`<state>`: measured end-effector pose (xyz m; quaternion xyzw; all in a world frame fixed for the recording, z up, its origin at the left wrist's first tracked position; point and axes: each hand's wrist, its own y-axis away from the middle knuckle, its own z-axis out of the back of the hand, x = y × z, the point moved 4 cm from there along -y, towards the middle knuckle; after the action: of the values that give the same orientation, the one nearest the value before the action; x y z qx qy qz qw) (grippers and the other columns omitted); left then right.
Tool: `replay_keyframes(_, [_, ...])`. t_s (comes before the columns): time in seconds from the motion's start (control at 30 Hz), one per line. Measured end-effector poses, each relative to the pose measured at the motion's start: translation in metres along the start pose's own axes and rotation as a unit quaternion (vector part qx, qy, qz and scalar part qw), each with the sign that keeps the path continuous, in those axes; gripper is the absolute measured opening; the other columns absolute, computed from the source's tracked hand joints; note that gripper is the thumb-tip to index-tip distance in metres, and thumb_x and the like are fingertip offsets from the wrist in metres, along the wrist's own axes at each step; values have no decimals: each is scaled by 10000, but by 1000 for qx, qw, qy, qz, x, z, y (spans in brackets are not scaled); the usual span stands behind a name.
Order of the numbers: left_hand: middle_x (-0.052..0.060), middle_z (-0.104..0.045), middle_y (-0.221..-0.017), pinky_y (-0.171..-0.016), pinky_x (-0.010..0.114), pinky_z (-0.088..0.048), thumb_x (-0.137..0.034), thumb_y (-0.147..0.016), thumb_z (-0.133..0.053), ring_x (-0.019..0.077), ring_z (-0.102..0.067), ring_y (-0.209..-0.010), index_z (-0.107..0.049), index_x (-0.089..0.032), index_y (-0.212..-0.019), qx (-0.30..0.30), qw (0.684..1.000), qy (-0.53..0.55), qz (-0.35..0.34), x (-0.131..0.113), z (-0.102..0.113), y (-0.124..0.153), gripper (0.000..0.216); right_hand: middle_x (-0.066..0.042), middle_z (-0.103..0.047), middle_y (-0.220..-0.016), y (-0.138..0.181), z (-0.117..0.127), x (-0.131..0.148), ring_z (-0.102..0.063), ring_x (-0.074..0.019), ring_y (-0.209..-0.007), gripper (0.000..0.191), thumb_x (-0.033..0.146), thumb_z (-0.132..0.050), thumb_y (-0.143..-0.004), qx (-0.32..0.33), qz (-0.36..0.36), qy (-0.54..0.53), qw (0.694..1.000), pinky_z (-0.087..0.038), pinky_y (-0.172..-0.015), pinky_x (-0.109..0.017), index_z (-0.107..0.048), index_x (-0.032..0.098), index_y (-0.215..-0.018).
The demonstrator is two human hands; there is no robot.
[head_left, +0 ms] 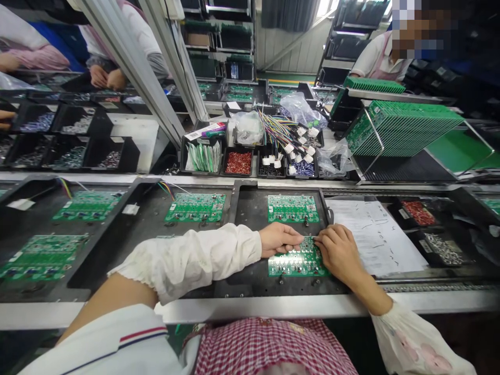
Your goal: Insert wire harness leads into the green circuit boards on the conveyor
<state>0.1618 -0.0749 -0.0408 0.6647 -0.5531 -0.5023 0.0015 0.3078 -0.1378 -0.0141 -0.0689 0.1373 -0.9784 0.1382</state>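
My left hand (280,238) and my right hand (339,254) meet over the far edge of a green circuit board (292,264). The fingers of both are pinched together, a short gap apart. Something thin and pale shows between the fingertips, too small to name. The board lies flat in a black tray (250,260), with small components standing on it. My hands cover part of its far edge and right side. Just behind it, in the same tray, lies a second green circuit board (292,208).
Left are more trays with boards (195,207) and wire bundles (167,190). Behind stand bins of red components (238,162) and white-connector cables (289,148). To the right are paper sheets (371,234), small parts bins (443,249) and a rack of boards (410,127). Co-workers (107,78) sit opposite.
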Motion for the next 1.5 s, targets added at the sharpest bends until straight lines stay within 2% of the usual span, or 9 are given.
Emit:
replay_keyframes(0.2, [-20, -477, -478, -325, 149, -99, -386, -537, -725, 2, -331, -372, -582, -63, -665, 18, 999, 14, 25, 4, -3, -1, 376, -70, -605, -913, -9, 13, 12, -500, -210, -894, 194, 285, -520, -799, -17, -5, -104, 994, -372, -816, -393, -589, 187, -952])
replay_keyframes(0.33, [-19, -460, -457, -319, 155, -104, -428, -635, -646, -4, -308, -338, -524, -73, -576, 11, 999, -8, 33, 5, -4, -1, 379, -36, -609, -807, -18, 21, 25, -521, -182, -833, 117, 307, -531, -795, -51, 18, -184, 981, -379, -806, -375, -590, 206, -791])
replay_keyframes(0.47, [49, -545, -548, -349, 165, -229, -200, -785, -534, 68, -519, -454, -555, -48, -663, -22, 999, -30, 32, -3, -1, 4, 195, -20, -618, -794, -17, 18, 14, -506, -178, -831, 107, 275, -517, -802, -14, -5, -116, 993, -343, -837, -378, -596, 211, -771])
replay_keyframes(0.6, [49, -561, -552, -344, 168, -212, -48, -785, -474, 67, -532, -452, -581, -37, -701, -15, 997, -57, 43, -8, 1, 9, 137, -13, -621, -808, -10, 9, -1, -494, -181, -851, 123, 232, -474, -811, 47, -7, -52, 998, -284, -903, -399, -590, 212, -775])
replay_keyframes(0.97, [74, -652, -729, -438, 156, -386, -122, -593, -704, 130, -628, -630, -579, -86, -706, 38, 999, 10, 29, 1, 7, 2, 172, -23, -608, -801, -9, 2, -2, -497, -182, -834, 111, 204, -465, -792, 41, -7, -78, 996, -311, -877, -388, -575, 204, -780])
replay_keyframes(1.13, [18, -571, -549, -342, 131, -239, -168, -644, -671, 25, -457, -408, -572, -71, -694, 8, 1000, 12, 0, -2, 9, 1, 147, -21, -609, -800, -13, 3, -1, -503, -172, -820, 105, 205, -474, -777, 52, 19, -55, 997, -284, -926, -401, -577, 197, -759])
replay_keyframes(1.27, [-14, -515, -536, -321, 141, -188, -259, -718, -606, 21, -403, -388, -575, -78, -787, 30, 999, 21, -8, -1, 6, 3, 197, -27, -618, -802, -15, 9, 8, -516, -189, -843, 119, 219, -476, -788, 74, 17, -27, 997, -242, -963, -442, -587, 199, -751])
replay_keyframes(1.4, [-3, -518, -513, -319, 146, -163, -252, -797, -508, 28, -390, -359, -479, -113, -702, 27, 1000, 9, -13, -7, -1, 1, 171, -33, -627, -818, -30, 15, 15, -550, -181, -809, 156, 324, -496, -804, 83, -19, -168, 982, -394, -815, -371, -595, 211, -842])
replay_keyframes(1.5, [18, -519, -540, -346, 149, -219, -141, -843, -398, 39, -453, -395, -455, -100, -683, -6, 1000, -2, -30, -25, 0, -7, 175, -23, -610, -730, -59, 8, 4, -556, -146, -708, 215, 316, -435, -839, 95, -37, -245, 964, -433, -661, -270, -582, 196, -736])
